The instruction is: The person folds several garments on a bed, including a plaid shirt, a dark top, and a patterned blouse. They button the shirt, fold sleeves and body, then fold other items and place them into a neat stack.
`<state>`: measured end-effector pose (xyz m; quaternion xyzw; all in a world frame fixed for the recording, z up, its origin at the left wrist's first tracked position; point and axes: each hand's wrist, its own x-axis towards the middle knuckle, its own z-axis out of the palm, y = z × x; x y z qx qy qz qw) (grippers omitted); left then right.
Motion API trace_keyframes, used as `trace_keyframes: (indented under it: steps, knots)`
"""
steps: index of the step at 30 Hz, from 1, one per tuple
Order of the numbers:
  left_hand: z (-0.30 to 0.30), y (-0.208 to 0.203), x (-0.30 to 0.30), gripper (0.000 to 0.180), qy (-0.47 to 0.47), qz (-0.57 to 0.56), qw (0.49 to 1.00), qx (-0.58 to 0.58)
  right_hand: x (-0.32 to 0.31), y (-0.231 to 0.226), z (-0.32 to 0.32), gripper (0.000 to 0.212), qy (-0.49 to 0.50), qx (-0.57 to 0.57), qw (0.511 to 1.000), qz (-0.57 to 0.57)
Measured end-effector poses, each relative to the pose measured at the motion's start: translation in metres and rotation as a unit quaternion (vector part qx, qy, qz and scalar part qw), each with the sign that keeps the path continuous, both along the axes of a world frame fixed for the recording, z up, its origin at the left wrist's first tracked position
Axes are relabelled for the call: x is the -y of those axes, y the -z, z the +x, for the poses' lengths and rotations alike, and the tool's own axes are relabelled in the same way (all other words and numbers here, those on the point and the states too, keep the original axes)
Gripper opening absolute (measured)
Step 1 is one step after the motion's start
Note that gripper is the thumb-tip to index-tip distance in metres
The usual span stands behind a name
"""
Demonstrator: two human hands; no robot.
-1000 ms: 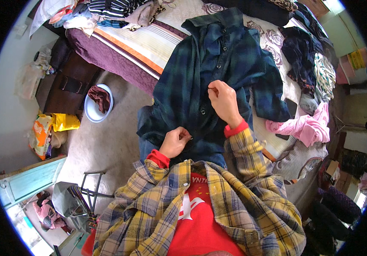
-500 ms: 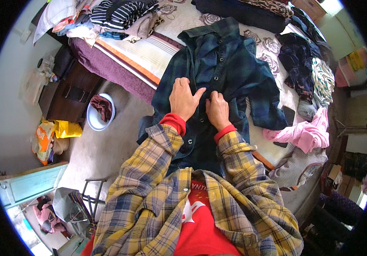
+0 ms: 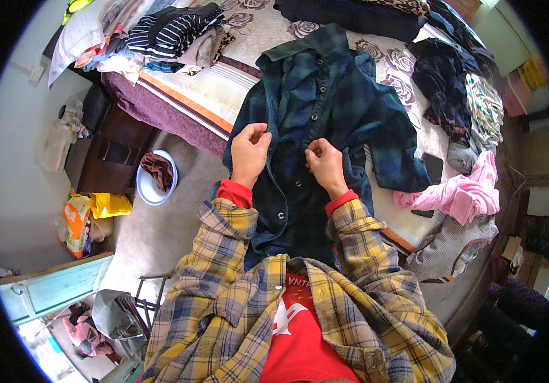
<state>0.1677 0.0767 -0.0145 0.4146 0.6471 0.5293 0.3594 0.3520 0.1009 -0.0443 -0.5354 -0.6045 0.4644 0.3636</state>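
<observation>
Dark plaid button-up shirt (image 3: pixel 351 96), front open, collar end on bed (image 3: pixel 201 96), lower end against the person's body. Left: striped sheet, then bed edge, then a stretch of floor (image 3: pixel 143 233) for elbow room. Right: tighter, sleeve touching pink cloth (image 3: pixel 463 195). Left hand (image 3: pixel 248 156): grip nearly closed, pinching one front edge. Right hand (image 3: pixel 327 167): grip closed, fingertips pinching the button placket.

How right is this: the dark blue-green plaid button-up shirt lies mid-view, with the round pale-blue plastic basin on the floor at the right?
Wrong side: the head view shows the basin on the floor at the left. The shirt does lie mid-view.
</observation>
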Motion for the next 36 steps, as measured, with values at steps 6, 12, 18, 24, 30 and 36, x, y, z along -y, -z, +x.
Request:
trace_keyframes:
  steps: [6, 12, 18, 24, 30, 36]
  knots:
    - [0.001, -0.02, 0.01, 0.028, 0.062, -0.06, 0.984, 0.158, 0.002, -0.038, -0.015, 0.004, -0.009, -0.184, 0.983, -0.023]
    - [0.007, -0.031, 0.019, 0.026, 0.103, -0.026, 0.971, 0.215, 0.003, -0.053, -0.031, 0.006, -0.016, -0.202, 0.979, -0.016]
    - [0.01, -0.034, 0.021, 0.023, 0.126, -0.006, 0.965, 0.231, 0.001, -0.055, -0.021, 0.008, -0.031, -0.296, 0.949, -0.102]
    - [0.008, -0.032, 0.022, 0.018, 0.147, -0.005, 0.956, 0.254, 0.003, -0.055, -0.018, 0.008, -0.033, -0.313, 0.943, -0.111]
    - [0.0, -0.027, 0.022, 0.019, 0.12, -0.046, 0.947, 0.295, 0.008, -0.055, -0.017, 0.007, -0.035, -0.298, 0.948, -0.102]
    - [0.003, -0.028, 0.024, 0.025, 0.145, -0.01, 0.956, 0.256, 0.014, -0.06, -0.013, 0.008, -0.036, -0.275, 0.956, -0.093]
